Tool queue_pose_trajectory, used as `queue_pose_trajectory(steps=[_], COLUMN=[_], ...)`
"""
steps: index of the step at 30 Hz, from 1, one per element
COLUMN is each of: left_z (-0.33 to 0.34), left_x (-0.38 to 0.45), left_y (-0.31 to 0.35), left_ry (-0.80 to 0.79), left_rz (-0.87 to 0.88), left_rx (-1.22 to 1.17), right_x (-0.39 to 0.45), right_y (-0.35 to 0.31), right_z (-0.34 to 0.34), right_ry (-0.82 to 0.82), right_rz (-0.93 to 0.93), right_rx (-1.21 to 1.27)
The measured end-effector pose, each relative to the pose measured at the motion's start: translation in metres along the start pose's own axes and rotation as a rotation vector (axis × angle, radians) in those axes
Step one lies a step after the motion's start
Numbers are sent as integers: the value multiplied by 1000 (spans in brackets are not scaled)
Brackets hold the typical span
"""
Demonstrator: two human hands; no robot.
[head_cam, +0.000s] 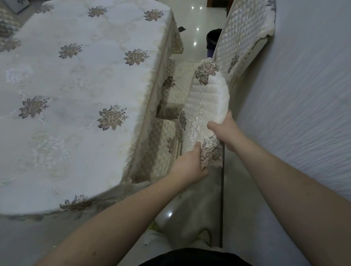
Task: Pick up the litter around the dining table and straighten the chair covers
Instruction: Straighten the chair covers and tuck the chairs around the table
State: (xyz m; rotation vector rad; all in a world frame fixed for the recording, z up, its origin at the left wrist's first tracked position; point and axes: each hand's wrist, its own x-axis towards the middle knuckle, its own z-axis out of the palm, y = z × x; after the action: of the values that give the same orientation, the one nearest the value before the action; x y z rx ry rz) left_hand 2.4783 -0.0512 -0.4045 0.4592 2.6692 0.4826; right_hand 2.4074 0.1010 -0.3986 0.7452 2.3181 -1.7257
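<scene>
Fixing the floppy chair cover

I am holding the chair cover [205, 105] up in the gap between the dining table [71, 92] and the wall [312, 103]. My left hand [188, 166] pinches its bottom edge, with my thumb on top by the flower pattern. My right hand [226, 131] grips the side edge higher up, fingers curled into the cloth. The cover looks soft and puffy, like a thin quilt. I think it is light and bends easily, so it will flop if I hold just one spot. The shiny stitched part may be a bit slippery. It is best to hold it by the edges or corners with both hands and pull it flat. Another chair [243, 38] stands ahead by the wall, wearing its own cover.
</scene>
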Motion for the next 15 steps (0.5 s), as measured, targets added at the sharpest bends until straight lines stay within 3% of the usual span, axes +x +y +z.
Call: queue_pose_trajectory(steps=[6, 15], left_z=[-3, 5], left_x=[2, 0], left_y=[8, 23], left_ry=[-34, -72], left_rz=[68, 29], left_rx=[43, 60], right_x=[4, 7], right_y=[-1, 5], right_z=[-10, -15], right_ry=[6, 6], right_rz=[4, 34], right_rx=[-5, 38])
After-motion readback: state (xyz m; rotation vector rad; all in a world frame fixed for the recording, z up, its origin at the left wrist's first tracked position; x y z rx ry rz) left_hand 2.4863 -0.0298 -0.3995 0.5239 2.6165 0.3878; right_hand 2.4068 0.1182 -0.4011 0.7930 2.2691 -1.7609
